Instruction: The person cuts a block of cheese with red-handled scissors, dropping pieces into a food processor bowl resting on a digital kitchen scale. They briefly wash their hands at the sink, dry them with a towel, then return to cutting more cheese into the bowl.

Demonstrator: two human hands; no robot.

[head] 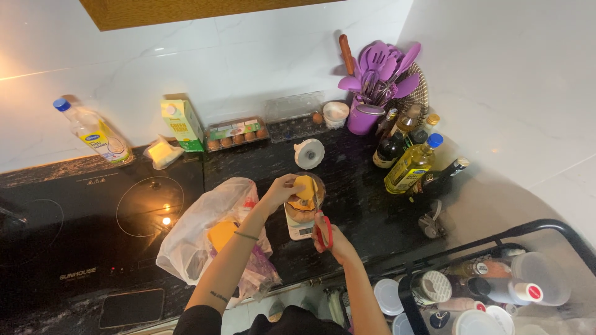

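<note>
Left hand [282, 191] pinches orange slice [305, 186] above bowl [304, 208] on scale [300, 229]. Right hand [332, 239] closed on red-handled scissors [321, 224], blades just beside slice.

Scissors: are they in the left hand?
No, the red-handled scissors are in the right hand; the left hand holds a yellow piece over the bowl.

White marble-look wall [261, 56] from nine to three o'clock, a wooden cabinet [186, 11] at twelve, dark speckled bench [354, 180] below, warm light glowing at nine.
</note>
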